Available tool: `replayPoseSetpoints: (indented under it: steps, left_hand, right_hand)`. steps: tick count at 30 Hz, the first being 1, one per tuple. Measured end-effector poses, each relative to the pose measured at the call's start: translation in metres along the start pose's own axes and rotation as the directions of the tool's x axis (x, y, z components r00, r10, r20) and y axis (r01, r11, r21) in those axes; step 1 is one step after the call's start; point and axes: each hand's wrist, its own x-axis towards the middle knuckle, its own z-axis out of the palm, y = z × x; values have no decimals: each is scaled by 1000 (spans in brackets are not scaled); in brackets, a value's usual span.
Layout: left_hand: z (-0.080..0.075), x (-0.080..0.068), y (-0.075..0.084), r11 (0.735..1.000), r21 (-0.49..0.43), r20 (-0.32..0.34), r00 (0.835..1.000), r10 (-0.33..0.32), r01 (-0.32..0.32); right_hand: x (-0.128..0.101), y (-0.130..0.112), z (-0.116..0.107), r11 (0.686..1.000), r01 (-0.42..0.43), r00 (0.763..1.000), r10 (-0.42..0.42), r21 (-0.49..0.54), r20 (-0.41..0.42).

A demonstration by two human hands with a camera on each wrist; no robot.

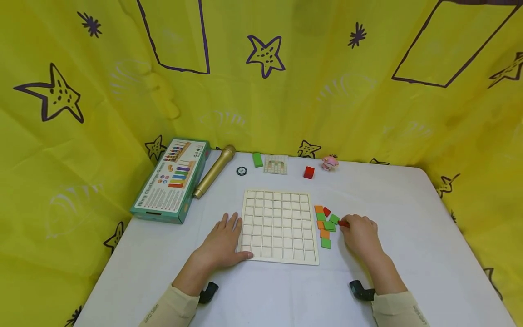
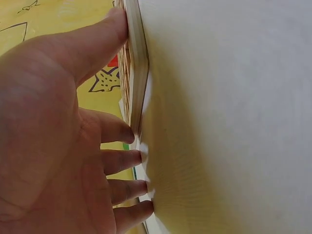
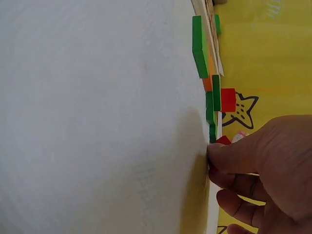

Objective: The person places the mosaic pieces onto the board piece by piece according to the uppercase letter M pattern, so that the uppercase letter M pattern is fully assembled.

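The tabletop [image 1: 416,218] spreads right, its far edge along the curtain [image 1: 229,100]. The left hand [image 1: 222,243], fingers extended, touches the near-left corner of the grid board [image 1: 278,227]; right of the board, the right hand [image 1: 360,234] pinches a red tile [image 1: 344,223] beside loose tiles [image 1: 328,225].

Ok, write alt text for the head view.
A person's right-hand grip pinches a red piece beside loose green, orange and red pieces, while the left-hand grip touches the left edge of a bare grid board. Farther back on a white table lie a game box and gold microphone, before a yellow curtain.
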Motion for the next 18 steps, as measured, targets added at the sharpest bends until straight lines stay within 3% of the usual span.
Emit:
replayPoseSetpoints:
  steps: [10, 18]
  left_hand:
    - [-1, 0, -1, 1000, 18, 10, 1000, 5, -6]
    - [2, 2, -3, 1000, 17, 13, 1000, 12, -12]
  right_hand:
    - [2, 1, -13, 999, 52, 998, -51, 18, -29]
    - [14, -11, -25, 996, 84, 996, -84, -1, -26]
